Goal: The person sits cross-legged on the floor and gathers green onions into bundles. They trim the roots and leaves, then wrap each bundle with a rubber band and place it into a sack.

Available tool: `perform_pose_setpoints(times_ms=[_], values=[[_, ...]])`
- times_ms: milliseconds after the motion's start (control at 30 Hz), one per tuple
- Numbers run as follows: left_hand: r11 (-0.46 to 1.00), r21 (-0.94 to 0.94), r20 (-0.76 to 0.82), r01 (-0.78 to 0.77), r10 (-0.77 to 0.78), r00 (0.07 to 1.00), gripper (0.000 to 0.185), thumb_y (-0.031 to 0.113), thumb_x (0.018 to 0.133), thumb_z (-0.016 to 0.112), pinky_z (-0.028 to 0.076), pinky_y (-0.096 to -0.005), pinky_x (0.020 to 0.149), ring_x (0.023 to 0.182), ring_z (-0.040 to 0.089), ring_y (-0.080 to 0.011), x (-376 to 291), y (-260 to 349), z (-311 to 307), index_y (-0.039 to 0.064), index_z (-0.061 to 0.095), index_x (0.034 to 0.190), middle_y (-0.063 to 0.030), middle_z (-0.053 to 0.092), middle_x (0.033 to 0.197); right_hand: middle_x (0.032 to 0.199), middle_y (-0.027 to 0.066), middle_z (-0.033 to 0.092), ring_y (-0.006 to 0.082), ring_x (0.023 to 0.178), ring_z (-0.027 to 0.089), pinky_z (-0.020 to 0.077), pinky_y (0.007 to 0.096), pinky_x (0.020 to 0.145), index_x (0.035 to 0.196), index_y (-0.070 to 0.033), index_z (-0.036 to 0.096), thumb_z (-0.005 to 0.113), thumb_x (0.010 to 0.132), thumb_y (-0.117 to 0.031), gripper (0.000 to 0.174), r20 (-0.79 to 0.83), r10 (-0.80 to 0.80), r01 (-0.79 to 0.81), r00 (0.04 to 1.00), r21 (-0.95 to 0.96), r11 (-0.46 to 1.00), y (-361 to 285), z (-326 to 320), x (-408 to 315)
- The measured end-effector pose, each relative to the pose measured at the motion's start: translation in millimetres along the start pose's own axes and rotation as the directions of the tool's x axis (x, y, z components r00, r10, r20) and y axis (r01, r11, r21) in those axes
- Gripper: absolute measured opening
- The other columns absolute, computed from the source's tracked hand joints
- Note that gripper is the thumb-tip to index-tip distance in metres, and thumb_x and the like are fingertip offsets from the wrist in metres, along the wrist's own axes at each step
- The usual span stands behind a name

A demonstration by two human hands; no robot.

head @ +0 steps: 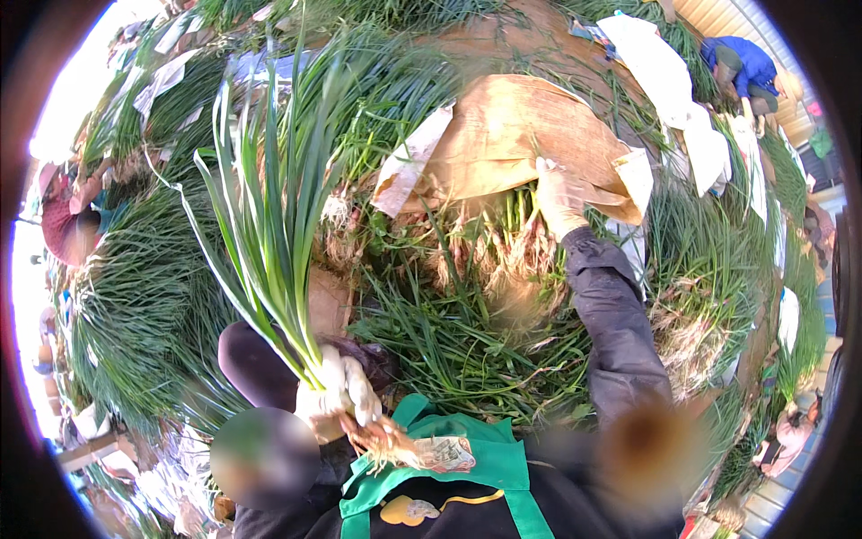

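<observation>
My left hand (340,387), in a pale glove, grips a bunch of green onions (286,283) near its base. The long leaves point up and away, and the pinkish bulbs and pale roots hang over my green apron (498,458). My right hand (560,199), also gloved in a pale colour, rests at the near edge of a tan woven sack (512,128). That sack lies over a heap of rooted green onions (498,249), whose bulb ends stick out towards me. Whether the right fingers close on the sack or on stalks cannot be told.
Loose green leaves (471,357) litter the ground before my knees. A large onion pile (155,303) lies to the left, another (700,290) to the right. White sacks (653,67) lie at upper right. A person in blue (754,64) and one in red (64,222) are farther off.
</observation>
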State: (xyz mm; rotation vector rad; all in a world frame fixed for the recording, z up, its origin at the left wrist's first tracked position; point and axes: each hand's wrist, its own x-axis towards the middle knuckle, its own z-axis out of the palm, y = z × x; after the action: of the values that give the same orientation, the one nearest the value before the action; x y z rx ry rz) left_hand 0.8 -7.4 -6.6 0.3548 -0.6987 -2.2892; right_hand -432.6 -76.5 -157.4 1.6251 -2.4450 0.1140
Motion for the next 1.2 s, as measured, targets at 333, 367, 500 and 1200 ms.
perform_pose_setpoints(times_ms=[333, 367, 500, 1200], values=[[0.994, 0.083, -0.359, 0.067, -0.033, 0.933, 0.021, 0.009, 0.08, 0.067, 0.052, -0.033, 0.068, 0.076, 0.06, -0.0184, 20, -24, -24, 0.007, 0.049, 0.092, -0.0091, 0.06, 0.095, 0.101, 0.0082, 0.063, 0.0192, 0.089, 0.059, 0.0461, 0.0294, 0.081, 0.114, -0.001, 0.058, 0.046, 0.081, -0.001, 0.035, -0.117, 0.608, -0.172, 0.785, 0.902, 0.395, 124, -184, -90], [0.994, 0.078, -0.352, 0.076, -0.044, 0.935, 0.021, 0.009, 0.081, 0.067, 0.052, -0.0327, 0.067, 0.076, 0.06, -0.0184, 23, -31, -26, 0.007, 0.05, 0.093, -0.0091, 0.061, 0.095, 0.107, 0.0083, 0.062, 0.0195, 0.094, 0.059, 0.0446, 0.028, 0.085, 0.118, 0.001, 0.056, 0.045, 0.08, 0.0, 0.04, -0.094, 0.631, -0.141, 0.77, 0.94, 0.312, 166, -197, -111], [0.99, 0.098, -0.325, 0.105, -0.068, 0.943, 0.019, 0.007, 0.083, 0.065, 0.054, -0.0329, 0.065, 0.074, 0.062, -0.0182, 33, -52, -25, 0.005, 0.052, 0.096, -0.0089, 0.063, 0.093, 0.108, 0.0089, 0.061, 0.0197, 0.095, 0.058, 0.0444, 0.028, 0.086, 0.118, 0.001, 0.056, 0.044, 0.081, 0.0, 0.039, 0.027, 0.804, -0.252, 0.594, 0.955, 0.155, 220, -236, -227], [0.55, 0.83, -0.3, 0.089, 0.306, 0.904, 0.012, 0.001, 0.071, 0.068, 0.046, -0.0261, 0.059, 0.063, 0.058, -0.0132, 280, -159, -150, 0.005, 0.061, 0.079, -0.0046, 0.062, 0.071, 0.112, 0.0121, 0.061, 0.0204, 0.103, 0.057, 0.0434, 0.0281, 0.09, 0.116, 0.0, 0.057, 0.043, 0.086, 0.0, 0.033, 0.325, 0.921, -0.812, -0.217, 0.464, -0.355, 161, -206, -631]])
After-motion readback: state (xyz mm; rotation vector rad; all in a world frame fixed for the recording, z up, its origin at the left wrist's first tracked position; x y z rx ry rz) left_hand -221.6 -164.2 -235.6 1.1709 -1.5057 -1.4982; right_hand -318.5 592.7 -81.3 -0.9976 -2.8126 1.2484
